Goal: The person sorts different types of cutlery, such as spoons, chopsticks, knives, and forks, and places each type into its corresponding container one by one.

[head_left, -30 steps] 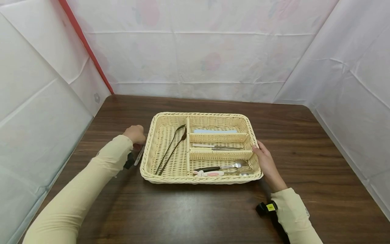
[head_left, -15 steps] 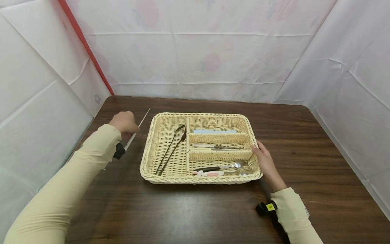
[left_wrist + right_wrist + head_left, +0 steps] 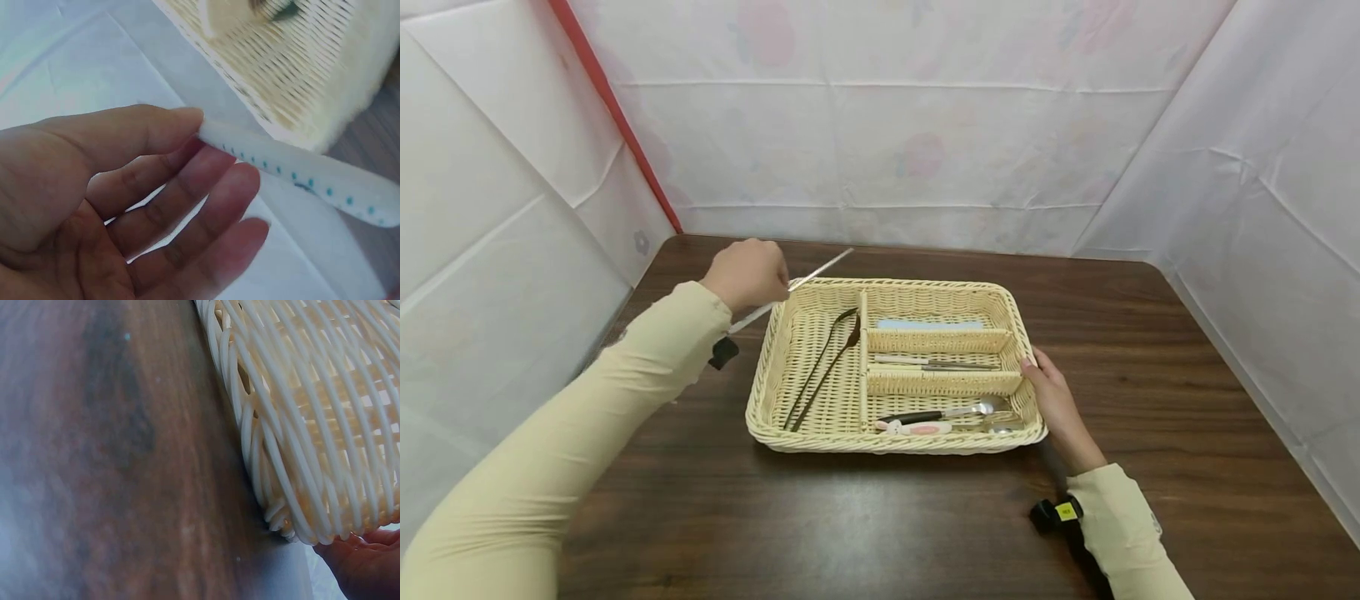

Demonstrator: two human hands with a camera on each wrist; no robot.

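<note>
My left hand [image 3: 748, 273] is raised above the far left corner of the cream wicker basket [image 3: 883, 446]. Between thumb and fingertips it pinches a long, thin chopstick [image 3: 827, 267], which slants up to the right across the back rim. In the left wrist view its white handle end [image 3: 350, 190] carries teal dots; the other fingers are loosely bent beneath it. At the basket's right side my right hand [image 3: 1052, 400] grips the rim, thumb over the edge and fingers outside. The right wrist view shows the woven wall [image 3: 312, 425] with part of that hand [image 3: 369, 565] under it.
Two long dark utensil arms [image 3: 823, 371] lie in the basket's big left compartment. On the right, a pale blue strip [image 3: 930, 325], white-handled chopsticks [image 3: 901, 360] and several spoons [image 3: 925, 416] occupy separate compartments. The basket stands on a brown table [image 3: 865, 525] enclosed by pale curtains [image 3: 880, 150].
My left hand has lifted from beside the basket's left side, first leftward, then up and right over the far left corner, bringing the chopstick along. My right hand has stayed on the rim.
</note>
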